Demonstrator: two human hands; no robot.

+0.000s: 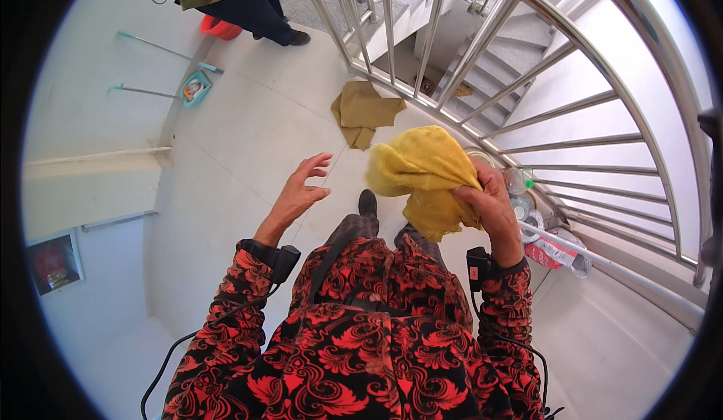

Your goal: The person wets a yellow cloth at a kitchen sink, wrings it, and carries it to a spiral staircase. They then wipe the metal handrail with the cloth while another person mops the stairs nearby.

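Observation:
A crumpled yellow cloth [432, 166] hangs from my right hand [494, 211], pinched between thumb and fingers in front of me. Its left end is blurred. To the left of the cloth, my left hand [296, 194] is raised with its fingers apart and nothing in it. Beyond both hands, a brown cloth [364, 112] lies folded over itself on the tiled floor, close to the foot of the railing.
A curved metal railing [474, 53] borders a stairwell with steps [491, 75]. Beside it at right lie plastic bottles [515, 181] and a red package [551, 250]. At upper left are a teal dustpan [196, 88], a broom [210, 68], a red bucket [220, 28] and a standing person [243, 2].

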